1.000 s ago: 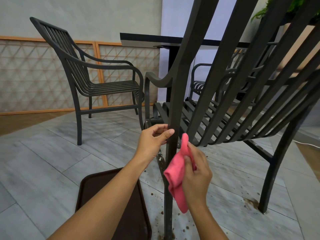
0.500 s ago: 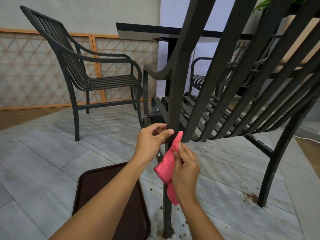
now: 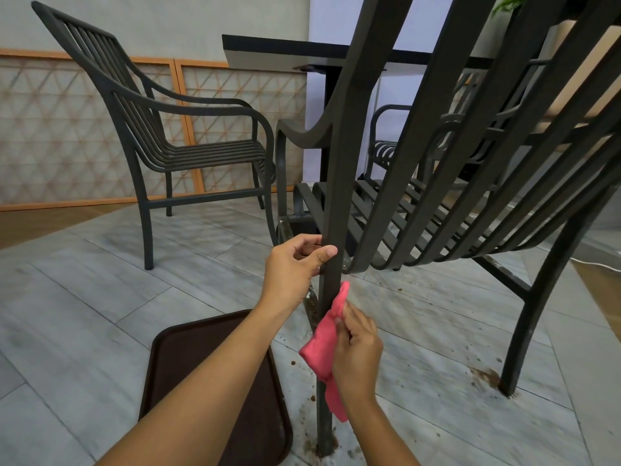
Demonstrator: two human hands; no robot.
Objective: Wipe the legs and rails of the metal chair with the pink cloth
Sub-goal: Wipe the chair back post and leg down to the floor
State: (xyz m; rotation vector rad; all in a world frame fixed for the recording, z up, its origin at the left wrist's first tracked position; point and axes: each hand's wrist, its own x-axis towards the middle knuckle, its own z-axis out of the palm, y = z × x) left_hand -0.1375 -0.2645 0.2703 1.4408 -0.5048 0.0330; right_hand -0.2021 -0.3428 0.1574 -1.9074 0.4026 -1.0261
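Note:
A dark metal chair [image 3: 470,183] stands close in front of me, seen from behind. Its rear left leg [image 3: 331,196] runs down the middle of the view to a dirty foot on the floor. My left hand [image 3: 295,260] grips this leg just below seat height, thumb across its front. My right hand [image 3: 358,351] holds the pink cloth [image 3: 324,348] against the right side of the same leg, lower down. The cloth's top edge touches the leg; its tail hangs below my hand. The other rear leg [image 3: 534,317] stands at the right.
A brown tray [image 3: 188,371] lies on the grey tiled floor under my left forearm. Brown dirt specks lie around both rear feet. A second metal chair [image 3: 168,129] stands at left, a dark table [image 3: 285,48] behind, and a third chair beyond it.
My right hand has slid the pink cloth down the leg from near seat height. My left hand keeps its grip on the leg.

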